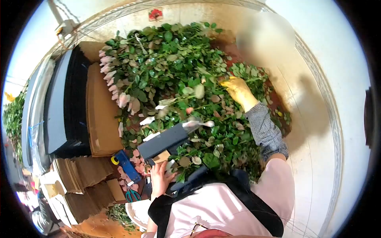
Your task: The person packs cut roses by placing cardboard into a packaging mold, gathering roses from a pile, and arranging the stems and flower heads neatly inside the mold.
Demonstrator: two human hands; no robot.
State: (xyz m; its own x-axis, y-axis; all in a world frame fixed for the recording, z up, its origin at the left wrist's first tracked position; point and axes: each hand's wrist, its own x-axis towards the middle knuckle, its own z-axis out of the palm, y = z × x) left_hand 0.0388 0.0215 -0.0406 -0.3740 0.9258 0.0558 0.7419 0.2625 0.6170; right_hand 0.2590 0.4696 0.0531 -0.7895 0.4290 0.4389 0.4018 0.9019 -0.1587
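My right hand, in a yellow glove with a checked sleeve, reaches over the right part of a large heap of leafy rose stems. Its fingers are bent together among the leaves; what they hold, if anything, is hidden. Bare and near my body, my left hand has its fingers at a small brown cardboard piece beside a dark grey block. White wrapped rose heads lie at the block's far right end. Pale pink rose heads line the heap's left edge.
Left of the heap stand cardboard sheets and grey-black panels. Nearer me are a blue tape dispenser, teal scissors, folded brown cardboard and a white bucket. A tiled wall borders the right side.
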